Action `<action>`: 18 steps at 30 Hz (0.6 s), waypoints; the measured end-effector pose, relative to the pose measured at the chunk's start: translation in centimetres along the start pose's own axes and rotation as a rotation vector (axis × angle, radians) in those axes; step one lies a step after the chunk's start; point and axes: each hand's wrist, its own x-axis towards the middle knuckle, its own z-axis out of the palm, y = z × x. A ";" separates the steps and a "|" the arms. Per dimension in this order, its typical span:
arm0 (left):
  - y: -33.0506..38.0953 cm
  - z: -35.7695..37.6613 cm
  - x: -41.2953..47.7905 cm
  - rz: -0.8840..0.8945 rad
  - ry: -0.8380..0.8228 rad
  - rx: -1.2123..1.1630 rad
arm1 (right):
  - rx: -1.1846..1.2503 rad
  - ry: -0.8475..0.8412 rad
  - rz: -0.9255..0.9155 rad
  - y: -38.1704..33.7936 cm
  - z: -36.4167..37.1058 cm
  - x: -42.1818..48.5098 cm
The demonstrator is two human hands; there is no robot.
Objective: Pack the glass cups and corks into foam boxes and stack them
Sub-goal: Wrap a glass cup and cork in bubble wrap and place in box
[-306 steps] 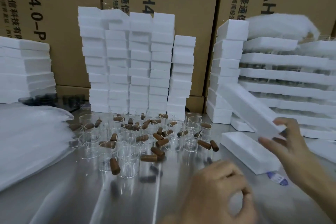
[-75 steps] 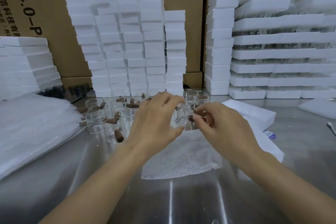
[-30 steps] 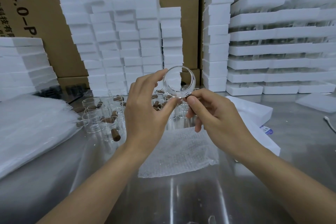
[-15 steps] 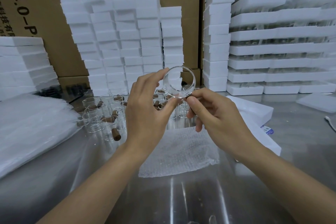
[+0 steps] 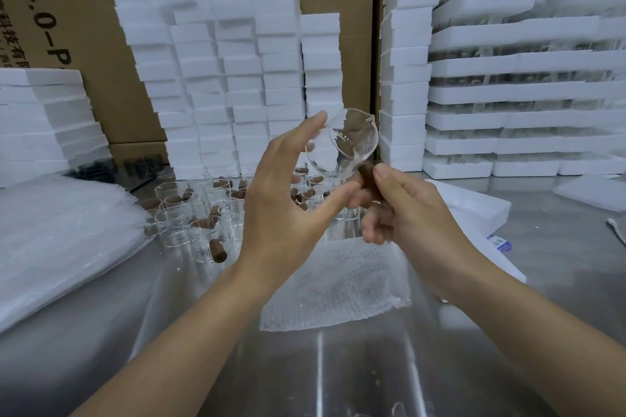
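Pinching a tilted cup between index fingertip and thumb, the left hand holds it in the air above the wrap. The right hand, fingers curled, grips a brown cork just beside the cup's lower edge. Loose cups with corks stand beyond the wrap's far left corner. Foam stacks rise farther behind. A foam box lies right of the wrap.

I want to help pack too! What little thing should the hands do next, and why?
Probably slip the cork into the cup. The left hand pinches the cup up in the air, the right hand holds the cork right beside it, and bubble wrap lies spread below, likely for wrapping after.
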 end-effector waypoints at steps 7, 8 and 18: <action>0.6 -0.3 -0.1 -0.039 0.053 -0.019 | 0.053 -0.118 0.185 0.8 0.5 -0.1; 0.7 -0.3 -0.1 -0.034 0.052 -0.017 | 0.041 -0.115 0.194 0.8 0.6 -0.2; 1.0 -0.5 0.0 -0.020 0.029 0.008 | 0.012 -0.122 0.199 0.6 0.9 -0.3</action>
